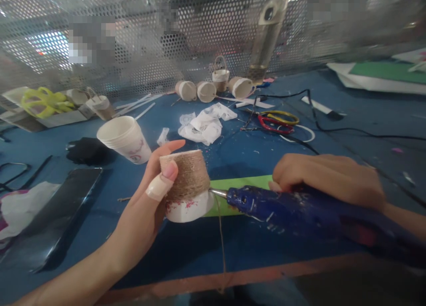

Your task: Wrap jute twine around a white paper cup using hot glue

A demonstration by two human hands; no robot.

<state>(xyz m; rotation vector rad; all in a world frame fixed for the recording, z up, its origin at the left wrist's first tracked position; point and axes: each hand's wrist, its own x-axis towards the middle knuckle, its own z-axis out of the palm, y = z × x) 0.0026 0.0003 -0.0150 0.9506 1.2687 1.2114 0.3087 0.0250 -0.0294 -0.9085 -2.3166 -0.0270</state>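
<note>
1. Step in hand, as I read it off the feed: gluing twine onto a cup. The left hand [144, 204] is clamped round the twine-wrapped cup [186, 177], thumb across the front and fingers behind, holding it up off the tabletop [199, 252], right in the middle of the view. There's a pale bandage [158, 187] on that thumb.
2. The right hand [328, 177] is closed over the top of a blue glue gun [282, 206]. Its metal nozzle touches the cup exactly where the twine stops and the bare white part starts.
3. About two thirds of the cup looks covered. The white band with pink speckles at the lower end is uncovered, and a loose strand [221, 239] hangs straight down from the nozzle area past the tabletop edge.
4. My guess at what the next bit calls for: a thin bead along that seam, the cup turned slowly, the strand kept taut and fingers clear of the hot tip.
5. Textures: the twine is rough, fuzzy and tightly coiled. The cup is smooth thin paper, tapered. The gun is hard plastic flecked with dried glue.
6. Around it: a green paper strip [242, 184] lies behind the cup. A plain paper cup [124, 139] and a dark phone [56, 212] sit to the left. Farther back are crumpled white scraps [203, 126], red and yellow scissors [278, 121] and a row of finished wrapped cups [206, 90] against a perforated metal screen [199, 30].
</note>
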